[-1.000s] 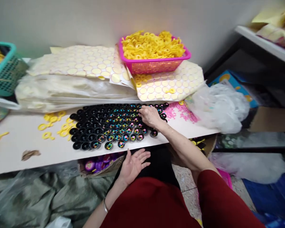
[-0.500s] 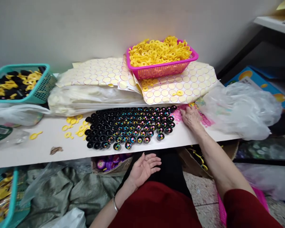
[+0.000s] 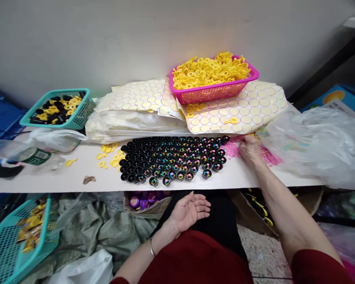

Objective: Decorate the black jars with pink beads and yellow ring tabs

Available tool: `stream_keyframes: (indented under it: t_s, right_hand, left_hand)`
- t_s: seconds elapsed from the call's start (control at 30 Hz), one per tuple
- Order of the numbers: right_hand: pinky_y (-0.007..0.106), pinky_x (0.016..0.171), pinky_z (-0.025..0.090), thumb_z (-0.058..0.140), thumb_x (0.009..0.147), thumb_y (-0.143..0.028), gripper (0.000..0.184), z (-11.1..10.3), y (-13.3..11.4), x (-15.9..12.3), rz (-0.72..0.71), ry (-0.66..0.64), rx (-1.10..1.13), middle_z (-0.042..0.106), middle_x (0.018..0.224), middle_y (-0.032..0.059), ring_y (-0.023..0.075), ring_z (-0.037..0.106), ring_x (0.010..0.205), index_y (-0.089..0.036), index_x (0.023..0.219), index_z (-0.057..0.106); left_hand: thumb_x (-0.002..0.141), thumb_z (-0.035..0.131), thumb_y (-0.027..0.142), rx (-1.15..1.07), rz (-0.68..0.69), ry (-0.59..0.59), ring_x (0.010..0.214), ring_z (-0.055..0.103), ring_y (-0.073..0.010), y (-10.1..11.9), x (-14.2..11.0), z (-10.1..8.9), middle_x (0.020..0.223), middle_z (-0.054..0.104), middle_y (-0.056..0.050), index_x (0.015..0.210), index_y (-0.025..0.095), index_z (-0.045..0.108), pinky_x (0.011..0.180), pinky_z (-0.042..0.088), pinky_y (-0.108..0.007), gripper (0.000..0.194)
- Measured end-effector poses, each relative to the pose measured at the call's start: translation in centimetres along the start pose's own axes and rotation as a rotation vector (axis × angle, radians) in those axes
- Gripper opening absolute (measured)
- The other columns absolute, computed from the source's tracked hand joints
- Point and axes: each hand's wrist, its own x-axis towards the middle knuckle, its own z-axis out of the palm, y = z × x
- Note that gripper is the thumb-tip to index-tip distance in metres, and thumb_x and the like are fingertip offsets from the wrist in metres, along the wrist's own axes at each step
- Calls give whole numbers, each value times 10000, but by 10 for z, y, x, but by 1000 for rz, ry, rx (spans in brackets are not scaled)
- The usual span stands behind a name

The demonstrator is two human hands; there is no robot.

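My right hand (image 3: 250, 149) is down at a spread of small pink pieces (image 3: 233, 148) on the right part of the table, its fingers drawn together; what they hold is hidden. Palm up over my lap, my left hand (image 3: 189, 211) holds nothing, its fingers loosely apart. Between the hands and the wall stand many small round black cups (image 3: 165, 157) packed in rows. Several toward the middle and right contain coloured beads, some with a pink piece on top. The leftmost cups look dark inside.
A pink basket (image 3: 215, 92) of yellow ring-shaped parts sits on sticker sheets (image 3: 245, 106). Loose yellow parts (image 3: 115, 159) lie left of the cups. Plastic bags (image 3: 310, 146) bulge at right; a teal basket (image 3: 84, 112) and bottle (image 3: 37, 156) are at left. Below is a box (image 3: 148, 207).
The view has shifted left, so things appear further right. My right hand's fingers have drawn closer together at the pink pieces. My left hand keeps its pose.
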Motion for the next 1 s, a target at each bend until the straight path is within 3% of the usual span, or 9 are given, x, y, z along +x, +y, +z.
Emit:
stream_keyframes:
  t_s: [0.1, 0.17, 0.27, 0.33, 0.47, 0.67, 0.8, 0.9, 1.0]
  right_hand:
    - [318, 602, 450, 466, 728, -222, 138, -13, -7, -15, 64, 102, 311, 588, 627, 46, 185, 535, 617, -173, 705, 593]
    - [285, 529, 447, 530, 732, -280, 120, -28, -26, -38, 48, 90, 539, 557, 575, -3, 153, 514, 540, -185, 741, 601]
    - [252, 537, 479, 595, 760, -289, 93, -53, -65, -89, -207, -143, 644, 605, 614, -14, 129, 560, 548, -204, 767, 630]
    - [252, 600, 517, 553, 812, -229, 99, -63, -89, -122, -412, -222, 655, 659, 694, 0, 130, 616, 621, -220, 799, 651]
    - [329, 743, 562, 451, 854, -128, 277, -61, -109, -164, -708, -199, 628, 724, 909, 47, 173, 679, 843, -242, 970, 676]
    - [344, 670, 524, 498, 834, -126, 241, -42, -99, -169, -728, -30, 363, 719, 876, 82, 196, 643, 764, -220, 955, 685]
    - [338, 609, 443, 477, 828, -128, 233, -39, -99, -164, -865, 46, 99, 704, 898, 102, 197, 593, 732, -203, 924, 675]
    - [344, 632, 431, 447, 814, -92, 275, -40, -104, -165, -989, 77, 76, 691, 922, 120, 207, 580, 781, -175, 971, 656]
    - [344, 649, 439, 434, 799, -59, 295, -38, -108, -165, -1023, 118, 131, 685, 901, 115, 210, 580, 809, -167, 975, 645]
  left_hand:
    - [934, 362, 339, 7, -41, -1, 777, 670, -189, 2, 9, 15, 876, 703, -147, 953, 48, 659, 778, 465, -322, 416]
    - [941, 347, 339, 1, -44, 2, 788, 669, -193, 6, 16, 29, 864, 700, -153, 936, 40, 658, 793, 455, -321, 432]
    - [946, 332, 414, -48, -3, 15, 857, 659, -207, 14, 24, 52, 895, 692, -157, 935, 39, 655, 838, 437, -324, 495]
    - [942, 324, 467, -107, 27, 13, 872, 645, -198, 21, 28, 66, 895, 687, -142, 931, 51, 653, 862, 429, -322, 530]
    - [962, 280, 446, -168, 76, 48, 688, 578, -107, 31, 30, 77, 769, 658, -75, 913, 57, 660, 726, 431, -239, 546]
    - [955, 341, 406, -143, 91, 35, 581, 473, -75, 33, 22, 66, 733, 618, -66, 870, 47, 668, 687, 430, -239, 493]
    - [934, 421, 302, -117, 128, 77, 644, 504, -82, 32, 19, 62, 765, 618, -74, 864, 45, 677, 757, 419, -248, 370]
    - [923, 447, 296, -116, 141, 95, 631, 499, -76, 33, 17, 62, 760, 622, -68, 862, 47, 683, 745, 422, -241, 349]
    - [927, 436, 310, -129, 143, 91, 575, 455, -63, 35, 16, 61, 744, 622, -65, 858, 39, 686, 739, 429, -244, 375]
